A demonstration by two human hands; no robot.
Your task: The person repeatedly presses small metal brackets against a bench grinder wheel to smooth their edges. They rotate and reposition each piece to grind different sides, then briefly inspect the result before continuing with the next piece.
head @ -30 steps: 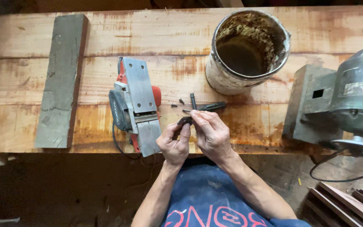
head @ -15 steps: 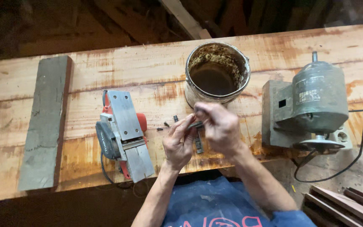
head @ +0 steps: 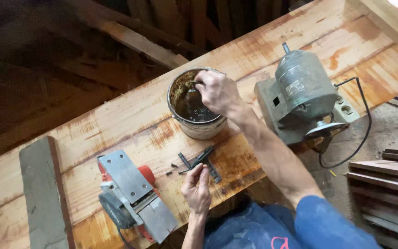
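Two hands work around the dirty bucket (head: 198,131) on the plank bench (head: 300,27). Left of it lies an electric planer (head: 132,196). Just below it, the left hand (head: 197,188) pinches small dark metal parts (head: 202,159). The right hand (head: 217,92) reaches into the bucket, fingers curled closed on something too small to tell. Right of it stands a grey motor (head: 302,90).

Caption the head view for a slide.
Right hand dips into a dirty bucket; left hand rests beside small dark metal parts on the bench.

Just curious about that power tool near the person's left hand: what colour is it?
The electric planer is red with grey metal plates, seen in the head view.
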